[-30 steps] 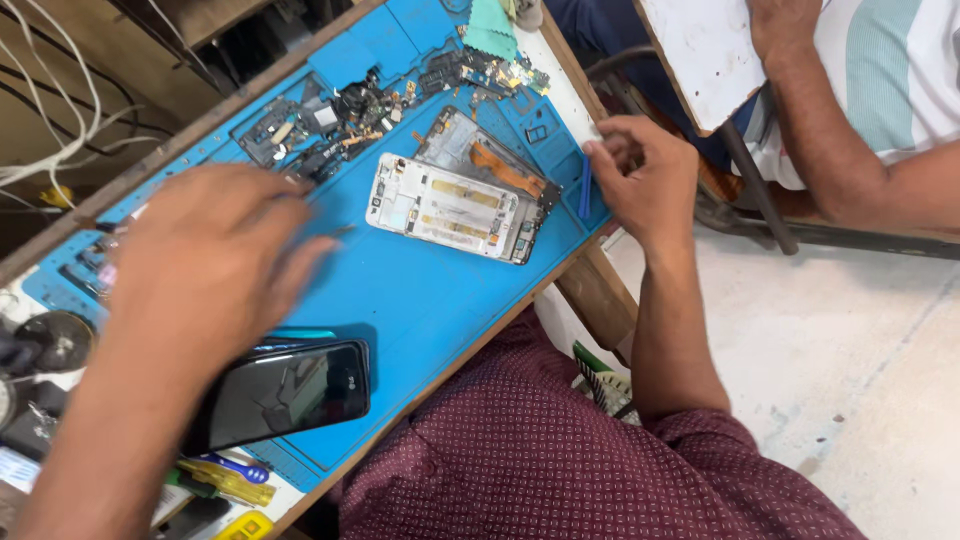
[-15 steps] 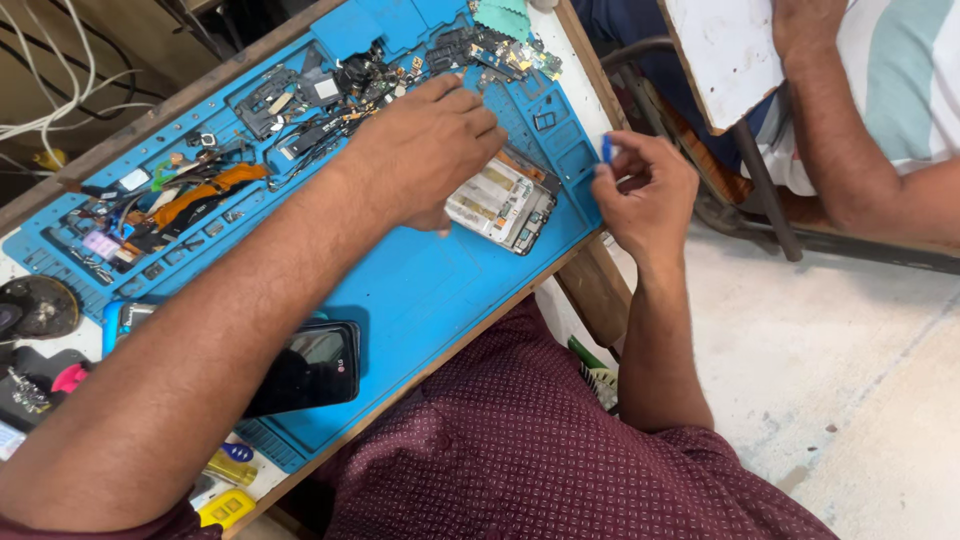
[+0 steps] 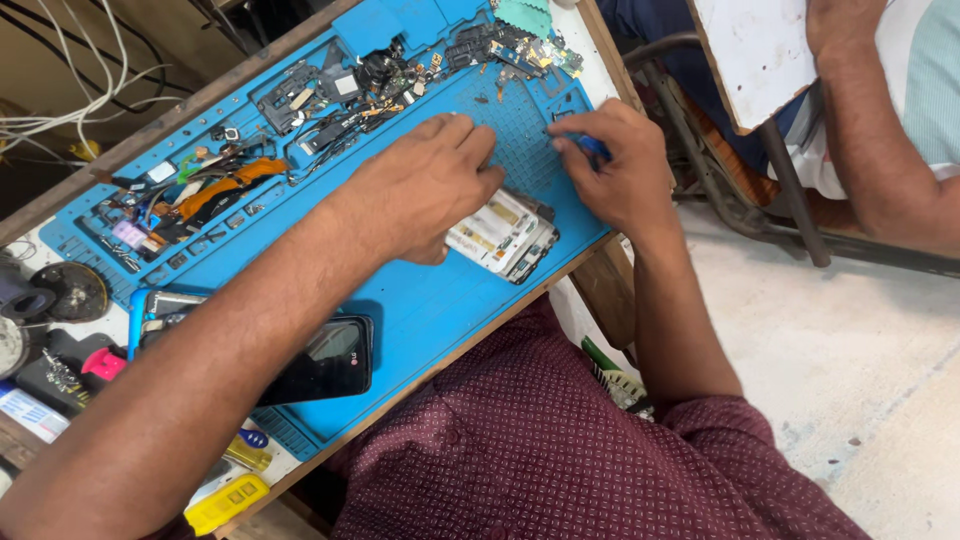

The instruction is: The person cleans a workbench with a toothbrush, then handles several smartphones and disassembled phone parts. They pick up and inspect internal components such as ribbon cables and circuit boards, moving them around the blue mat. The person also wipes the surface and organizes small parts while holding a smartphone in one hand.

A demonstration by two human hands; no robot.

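With the left hand (image 3: 425,185) pressing flat on the opened phone (image 3: 503,235) and the right hand (image 3: 615,165) pinching a blue-handled tool (image 3: 592,147) just beside it, the disassembly looks mid-way, and careful tip placement seems needed next.

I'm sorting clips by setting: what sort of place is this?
Probably a phone repair bench: a blue silicone work mat, an opened white phone body under the left hand, and loose small dark parts.
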